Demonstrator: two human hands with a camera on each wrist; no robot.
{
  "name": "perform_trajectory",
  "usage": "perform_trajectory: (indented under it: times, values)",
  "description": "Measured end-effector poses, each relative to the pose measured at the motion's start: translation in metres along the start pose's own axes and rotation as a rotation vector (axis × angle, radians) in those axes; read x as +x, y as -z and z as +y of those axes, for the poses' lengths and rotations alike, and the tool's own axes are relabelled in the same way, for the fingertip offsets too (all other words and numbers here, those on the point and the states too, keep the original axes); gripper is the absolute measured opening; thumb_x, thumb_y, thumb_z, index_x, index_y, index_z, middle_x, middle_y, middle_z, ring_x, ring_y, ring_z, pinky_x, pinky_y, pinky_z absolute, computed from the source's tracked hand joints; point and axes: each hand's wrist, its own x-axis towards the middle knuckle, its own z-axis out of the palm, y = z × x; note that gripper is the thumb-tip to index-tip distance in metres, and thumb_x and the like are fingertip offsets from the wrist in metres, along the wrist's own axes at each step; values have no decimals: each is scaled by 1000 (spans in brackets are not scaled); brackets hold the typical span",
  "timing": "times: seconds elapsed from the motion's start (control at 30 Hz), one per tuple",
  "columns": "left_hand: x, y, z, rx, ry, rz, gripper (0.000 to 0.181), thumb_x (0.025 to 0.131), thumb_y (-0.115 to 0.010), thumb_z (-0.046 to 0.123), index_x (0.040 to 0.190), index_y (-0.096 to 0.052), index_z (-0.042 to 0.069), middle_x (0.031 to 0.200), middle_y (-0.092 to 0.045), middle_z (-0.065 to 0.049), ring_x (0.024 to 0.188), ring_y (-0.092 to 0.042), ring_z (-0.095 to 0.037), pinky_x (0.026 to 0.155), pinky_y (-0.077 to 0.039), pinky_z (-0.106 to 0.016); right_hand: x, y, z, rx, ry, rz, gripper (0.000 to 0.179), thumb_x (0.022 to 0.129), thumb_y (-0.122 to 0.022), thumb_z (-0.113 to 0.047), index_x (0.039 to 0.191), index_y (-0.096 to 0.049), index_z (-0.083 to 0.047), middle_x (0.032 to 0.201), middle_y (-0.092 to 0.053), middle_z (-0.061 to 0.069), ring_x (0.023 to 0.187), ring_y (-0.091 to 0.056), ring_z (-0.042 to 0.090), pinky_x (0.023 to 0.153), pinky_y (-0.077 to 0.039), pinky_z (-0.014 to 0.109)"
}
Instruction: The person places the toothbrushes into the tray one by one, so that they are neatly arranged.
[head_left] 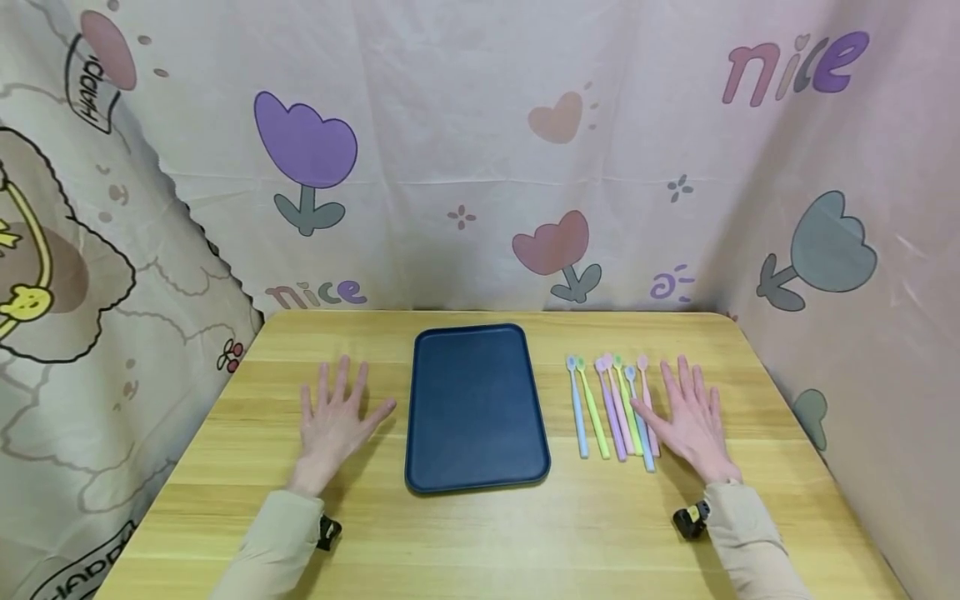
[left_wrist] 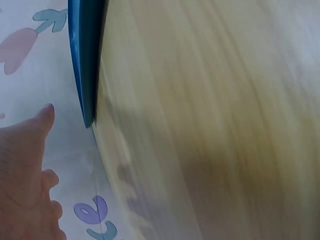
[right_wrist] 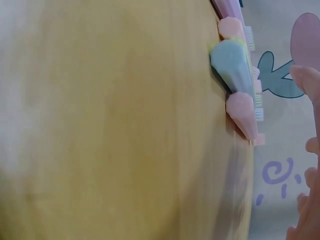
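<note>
My left hand (head_left: pixel 337 429) is spread with straight fingers and holds nothing, over the table left of a dark blue tray (head_left: pixel 477 408). In the left wrist view its thumb (left_wrist: pixel 42 120) points toward the tray's edge (left_wrist: pixel 85 55). Right of the tray lie several pastel toothbrushes, among them a blue one (head_left: pixel 578 412) and a green one (head_left: pixel 595 412). Beside them my right hand (head_left: pixel 693 425) is spread and empty, its thumb overlapping the rightmost toothbrushes in the head view. Handle ends of a blue toothbrush (right_wrist: pixel 231 62) and a pink one (right_wrist: pixel 242 110) show in the right wrist view.
A wooden table (head_left: pixel 480 542) carries everything. Printed curtain cloth (head_left: pixel 442 108) hangs behind it and along both sides. Each wrist wears a small black camera, such as the one on the right (head_left: pixel 690 521).
</note>
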Motion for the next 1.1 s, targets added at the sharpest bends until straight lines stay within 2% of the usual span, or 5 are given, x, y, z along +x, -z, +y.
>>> perform_trajectory:
  times: [0.17, 0.4, 0.6, 0.8, 1.1]
  values:
    - [-2, -8, 17, -37, -20, -5, 92, 95, -47, 69, 163, -17, 14, 170, -5, -19, 155, 3, -48, 123, 0, -72, 3, 4, 4, 14, 7, -6, 94, 97, -54, -57, 163, -7, -8, 168, 11, 19, 153, 1, 51, 119, 0, 76]
    - [-2, -20, 42, -291, -7, -98, 99, 93, -59, 60, 161, -14, 4, 167, -6, -27, 153, 3, -53, 124, -4, -71, 10, 8, 11, 151, 27, -1, 94, 96, -61, -48, 160, -12, 0, 167, 4, 27, 152, -3, 54, 118, -6, 77]
    - [4, -22, 50, -518, 16, -117, 92, 93, -69, 37, 157, -19, -8, 151, -34, -38, 141, -28, -55, 116, -28, -69, 11, 11, 16, 266, -18, -40, 96, 95, -65, -43, 160, -11, 0, 165, -3, 32, 150, -7, 56, 115, -11, 80]
    - [10, -22, 53, -665, 28, -89, 70, 89, -72, 9, 144, -39, -18, 115, -59, -27, 100, -62, -35, 90, -56, -45, 9, 13, 17, 284, -72, -78, 96, 94, -67, -43, 161, -11, -1, 164, -10, 33, 147, -15, 58, 114, -16, 80]
    - [11, -24, 50, -728, 39, -54, 50, 77, -63, -12, 126, -60, -16, 110, -66, -29, 82, -67, -23, 63, -49, -15, 8, 8, 19, 287, -77, -61, 90, 94, -68, -40, 158, -20, 2, 159, -24, 35, 140, -27, 58, 111, -26, 77]
